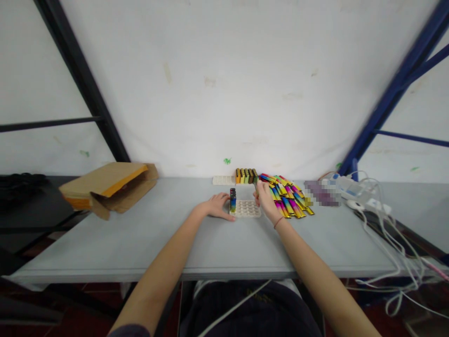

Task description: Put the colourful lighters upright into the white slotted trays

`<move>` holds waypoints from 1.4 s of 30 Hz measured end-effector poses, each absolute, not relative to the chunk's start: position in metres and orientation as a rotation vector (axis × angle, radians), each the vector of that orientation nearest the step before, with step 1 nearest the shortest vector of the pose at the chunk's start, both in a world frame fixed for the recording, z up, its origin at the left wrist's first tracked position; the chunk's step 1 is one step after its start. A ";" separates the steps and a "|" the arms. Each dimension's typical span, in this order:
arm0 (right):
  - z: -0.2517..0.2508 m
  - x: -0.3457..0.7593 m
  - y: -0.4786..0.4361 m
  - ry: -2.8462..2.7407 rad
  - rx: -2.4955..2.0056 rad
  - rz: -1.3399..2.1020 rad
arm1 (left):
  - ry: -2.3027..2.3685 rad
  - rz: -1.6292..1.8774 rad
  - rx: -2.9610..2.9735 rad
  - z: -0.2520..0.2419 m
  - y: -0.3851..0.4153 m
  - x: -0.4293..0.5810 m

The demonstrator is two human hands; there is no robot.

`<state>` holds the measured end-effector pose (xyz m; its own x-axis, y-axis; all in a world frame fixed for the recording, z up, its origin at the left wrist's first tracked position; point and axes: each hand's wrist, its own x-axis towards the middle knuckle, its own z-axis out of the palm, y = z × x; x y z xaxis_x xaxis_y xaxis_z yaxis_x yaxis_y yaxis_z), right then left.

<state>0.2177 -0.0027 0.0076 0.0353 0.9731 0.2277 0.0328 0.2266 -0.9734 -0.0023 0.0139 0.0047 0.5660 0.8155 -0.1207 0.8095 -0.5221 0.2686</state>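
A white tray (247, 209) with rows of round holes lies flat before me. A short row of dark-topped, rainbow-coloured tubes or lighters (233, 200) stands upright at its left end. My left hand (218, 206) is open around that end, thumb at the near corner and fingers spread behind the row. At the tray's far right corner, my right hand (265, 196) is closed in a pinch. A slim dark piece seems to show at its fingertips, too small to name. Right of this hand lies a pile of shiny multicoloured pieces (289, 201), partly hidden by it.
Black-topped yellow pieces (245, 176) stand in rows at the back, beside another white tray (223, 180). An open cardboard box (108, 185) lies at the left. At the right are a power strip (351, 188), white cables (386, 238) and a blurred purple item (322, 193).
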 end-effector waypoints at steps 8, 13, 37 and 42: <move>0.027 0.216 -0.023 -1.782 -0.767 0.908 | 1.330 0.037 2.500 0.001 0.016 -0.004; 0.019 0.210 -0.024 -1.843 -0.825 0.943 | 1.330 0.036 2.506 0.001 0.015 -0.004; 0.021 0.247 -0.018 -1.872 -2.162 -0.036 | 1.350 0.013 2.454 0.006 0.013 -0.004; 0.020 0.235 -0.026 -1.948 -2.166 -0.057 | 1.342 0.015 2.467 0.004 0.014 -0.004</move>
